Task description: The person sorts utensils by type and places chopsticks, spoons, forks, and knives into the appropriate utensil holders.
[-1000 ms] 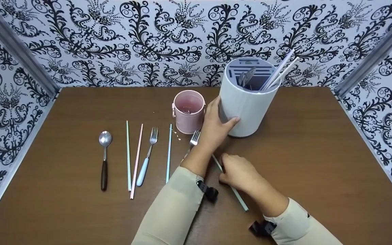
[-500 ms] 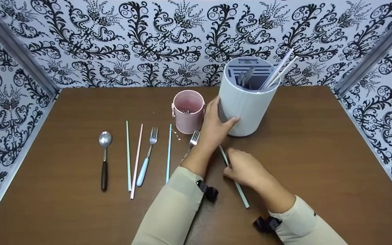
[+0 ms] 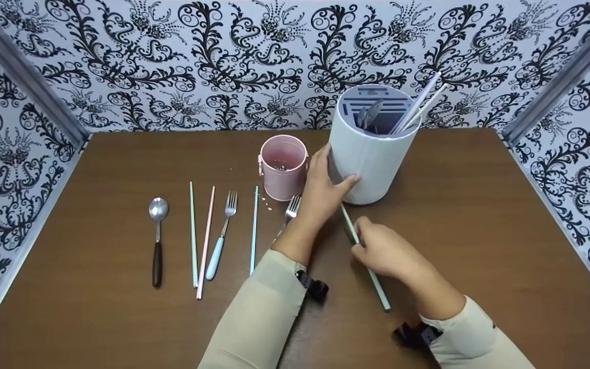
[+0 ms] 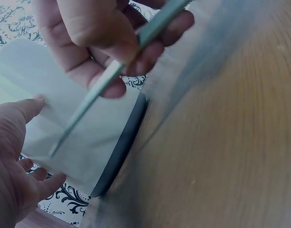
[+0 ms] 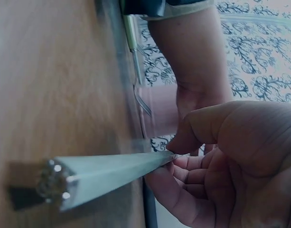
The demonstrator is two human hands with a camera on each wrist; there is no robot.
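Note:
My left hand [image 3: 323, 192] holds the lower left side of a tall white utensil holder [image 3: 377, 164], thumb across its front and fingers along its side. Several utensils and two pale chopsticks [image 3: 423, 105] stand in its slotted grey-blue top. My right hand [image 3: 387, 248] pinches a light green chopstick [image 3: 378, 287] between thumb and fingers, low over the table, just in front of the holder. In the left wrist view the thin end of that chopstick [image 4: 83, 109] overlaps the holder's wall. Its thick end points back toward me in the right wrist view.
A pink cup [image 3: 285, 184] stands left of the holder. A fork [image 3: 293, 207] lies partly under my left forearm. Further left are a blue chopstick [image 3: 254, 230], a blue-handled fork [image 3: 215, 259], pink [image 3: 206, 246] and green [image 3: 193, 236] chopsticks, and a spoon [image 3: 157, 256].
My right hand has moved right and slightly away from me, carrying the green chopstick, whose thin end now shows nearer the holder's base. The left hand has kept its place on the holder.

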